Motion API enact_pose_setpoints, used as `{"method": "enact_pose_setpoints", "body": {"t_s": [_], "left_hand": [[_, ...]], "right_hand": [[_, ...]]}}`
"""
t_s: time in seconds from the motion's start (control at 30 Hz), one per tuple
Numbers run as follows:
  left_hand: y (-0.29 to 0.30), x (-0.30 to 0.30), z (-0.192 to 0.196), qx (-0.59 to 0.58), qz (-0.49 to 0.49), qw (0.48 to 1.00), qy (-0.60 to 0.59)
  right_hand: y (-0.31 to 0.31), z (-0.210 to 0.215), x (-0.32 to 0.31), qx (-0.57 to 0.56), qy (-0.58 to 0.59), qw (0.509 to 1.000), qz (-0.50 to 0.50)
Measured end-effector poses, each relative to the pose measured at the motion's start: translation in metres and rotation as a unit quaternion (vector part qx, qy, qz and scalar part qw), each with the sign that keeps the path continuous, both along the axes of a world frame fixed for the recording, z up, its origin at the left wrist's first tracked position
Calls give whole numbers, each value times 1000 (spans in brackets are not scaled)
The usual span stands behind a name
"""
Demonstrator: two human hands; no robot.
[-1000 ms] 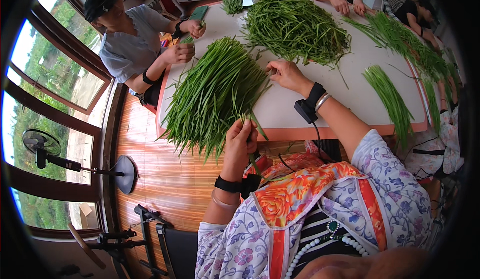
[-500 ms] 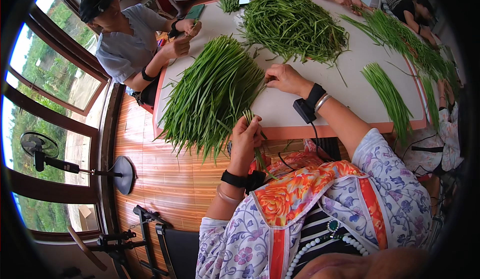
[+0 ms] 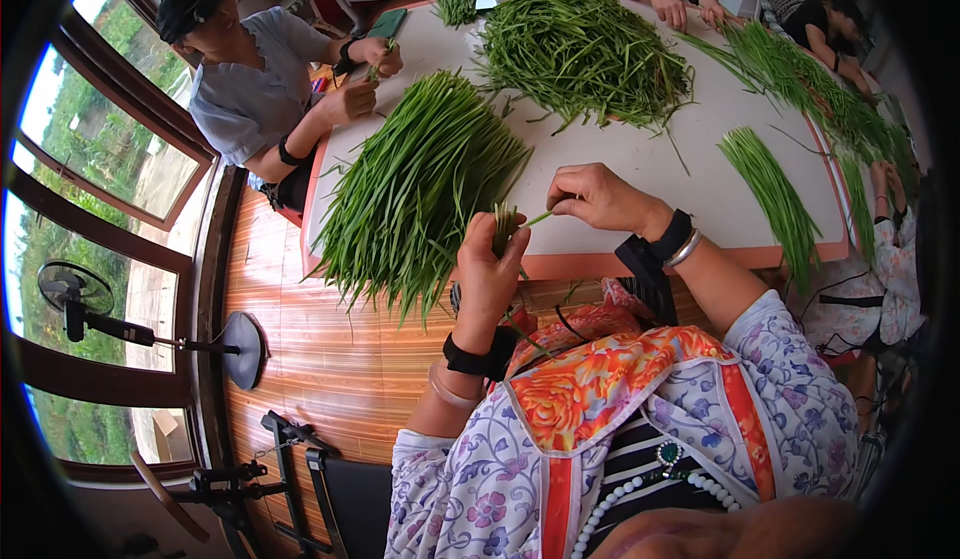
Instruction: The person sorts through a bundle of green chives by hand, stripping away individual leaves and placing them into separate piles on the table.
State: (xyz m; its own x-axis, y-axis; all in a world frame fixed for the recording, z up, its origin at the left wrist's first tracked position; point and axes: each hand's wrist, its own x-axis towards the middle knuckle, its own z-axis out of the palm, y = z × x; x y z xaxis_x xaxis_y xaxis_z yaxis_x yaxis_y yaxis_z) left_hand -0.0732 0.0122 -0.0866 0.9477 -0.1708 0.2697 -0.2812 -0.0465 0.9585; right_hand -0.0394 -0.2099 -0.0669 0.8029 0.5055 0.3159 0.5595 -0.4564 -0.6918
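Note:
My left hand point(image 3: 485, 271) is closed round a small bunch of green chives point(image 3: 505, 223), their pale ends poking up above the thumb. Between the fingertips of my right hand point(image 3: 610, 201) is one chive stalk point(image 3: 539, 220), which reaches across to the top of that bunch. Both hands are over the table's near edge. Just beyond my left hand lies a large heap of chives point(image 3: 415, 174) with its leaves hanging over the edge. A neat bundle of chives point(image 3: 768, 191) rests farther right, apart from my right hand.
A tangled chive pile point(image 3: 585, 54) covers the far middle of the white table point(image 3: 640, 164). At the left a person point(image 3: 255, 79) handles chives; other people work at the far side and right, beside a long chive row point(image 3: 815, 84). A fan point(image 3: 75, 299) stands by the windows.
My right hand has drawn back from beside the large heap toward me and slightly right, and now holds a stalk at the bunch. My left hand has risen slightly. The person at left has shifted their hands.

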Motion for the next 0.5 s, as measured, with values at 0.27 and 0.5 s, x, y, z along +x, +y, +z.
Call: {"method": "enact_pose_setpoints", "body": {"t_s": [0.27, 0.5], "left_hand": [[-13, -9, 8, 163, -26, 985, -54], [6, -7, 0, -104, -88, 973, 185]], "right_hand": [[6, 7, -16, 34, -10, 999, 38], [2, 1, 20, 51, 52, 994, -86]]}}
